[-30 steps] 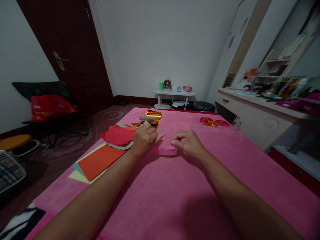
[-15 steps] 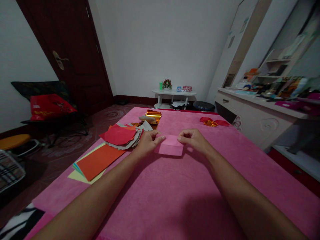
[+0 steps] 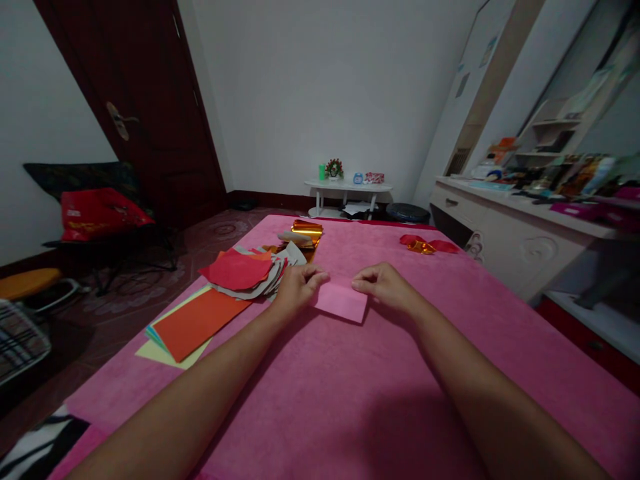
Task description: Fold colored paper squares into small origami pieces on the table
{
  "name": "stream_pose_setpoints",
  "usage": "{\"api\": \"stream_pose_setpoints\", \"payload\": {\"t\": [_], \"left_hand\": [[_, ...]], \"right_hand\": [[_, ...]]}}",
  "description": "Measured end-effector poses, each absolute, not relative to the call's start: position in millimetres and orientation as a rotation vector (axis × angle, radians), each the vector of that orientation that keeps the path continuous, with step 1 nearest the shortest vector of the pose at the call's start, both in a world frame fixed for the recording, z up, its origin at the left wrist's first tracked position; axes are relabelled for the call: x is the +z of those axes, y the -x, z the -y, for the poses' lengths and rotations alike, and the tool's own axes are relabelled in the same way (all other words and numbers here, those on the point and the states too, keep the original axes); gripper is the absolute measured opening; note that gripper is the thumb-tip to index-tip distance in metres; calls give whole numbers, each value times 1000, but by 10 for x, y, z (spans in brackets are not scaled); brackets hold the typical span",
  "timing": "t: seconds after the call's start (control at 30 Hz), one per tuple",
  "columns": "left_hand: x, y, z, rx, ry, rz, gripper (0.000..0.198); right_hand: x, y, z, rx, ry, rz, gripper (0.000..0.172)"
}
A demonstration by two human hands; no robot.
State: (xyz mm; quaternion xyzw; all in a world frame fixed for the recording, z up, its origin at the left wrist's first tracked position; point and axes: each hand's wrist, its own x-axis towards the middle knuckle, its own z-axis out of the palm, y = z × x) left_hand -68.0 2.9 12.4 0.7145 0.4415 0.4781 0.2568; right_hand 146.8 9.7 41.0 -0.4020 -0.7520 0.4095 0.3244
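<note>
A small folded pink paper point(image 3: 341, 301) lies low over the pink cloth-covered table point(image 3: 350, 387). My left hand point(image 3: 297, 285) pinches its left top corner with closed fingers. My right hand point(image 3: 383, 285) pinches its right top corner the same way. The paper hangs slightly tilted between the two hands, its lower edge toward me.
Left of my hands lies a heap of red and grey paper squares point(image 3: 241, 273), with orange and yellow sheets point(image 3: 193, 323) nearer me. Gold foil pieces point(image 3: 306, 231) sit farther back, red and gold scraps point(image 3: 425, 245) at the far right. A white dresser point(image 3: 505, 233) stands right of the table.
The pink paper, earlier hidden under my hands on the cloth, has come up into view as a folded rectangle, and both hands have shifted slightly toward me with it.
</note>
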Motion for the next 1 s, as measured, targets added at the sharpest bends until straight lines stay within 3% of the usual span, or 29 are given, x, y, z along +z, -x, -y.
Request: {"api": "stream_pose_setpoints", "payload": {"t": [0.37, 0.53, 0.7, 0.8, 1.0], "left_hand": [[153, 855, -95, 1498, -1832, -1385, 39], [143, 848, -118, 1491, -1750, -1344, 41], [159, 726, -57, 1437, -1694, -1259, 42], [183, 699, -23, 1501, -1733, -1281, 37], [147, 628, 24, 1522, -1682, -1248, 27]], "right_hand": [[591, -1643, -141, 1101, 1267, 1814, 19], [606, -1540, -106, 1035, 1151, 1634, 31], [627, -1275, 58, 1052, 1063, 1885, 22], [586, -1211, 63, 851, 1114, 1855, 17], [446, -1167, 80, 126, 1263, 1833, 15]]}}
